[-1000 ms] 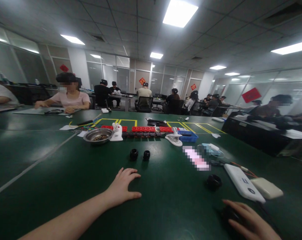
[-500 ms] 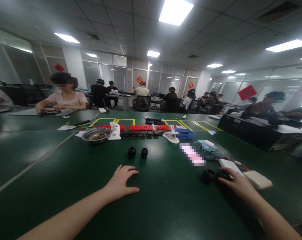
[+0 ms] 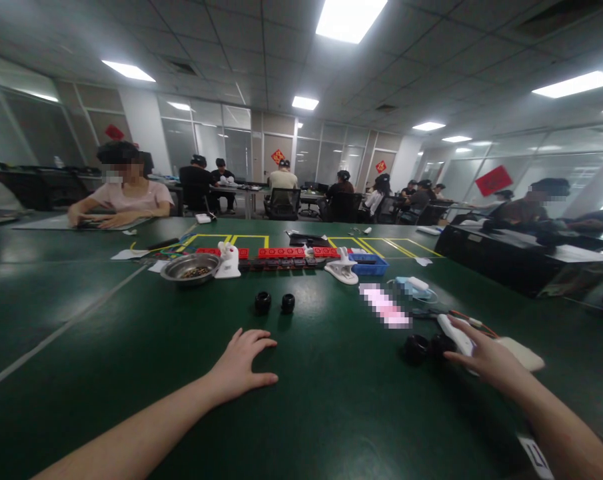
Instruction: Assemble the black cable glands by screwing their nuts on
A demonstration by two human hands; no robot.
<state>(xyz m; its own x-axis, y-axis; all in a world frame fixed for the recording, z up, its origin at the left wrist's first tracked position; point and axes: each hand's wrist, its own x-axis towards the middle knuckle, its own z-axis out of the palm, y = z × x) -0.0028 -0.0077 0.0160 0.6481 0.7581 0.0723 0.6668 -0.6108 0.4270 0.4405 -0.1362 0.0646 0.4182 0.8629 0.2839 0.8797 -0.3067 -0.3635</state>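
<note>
Your right hand (image 3: 492, 360) has eased off one black ring (image 3: 439, 347), which stands just beside a second black ring (image 3: 416, 350) on the desk (image 3: 331, 400); its fingers are spread, thumb contact unclear. Placing seems finished; withdrawing calls for nudging neither, your left hand (image 3: 240, 368) open and empty.
</note>
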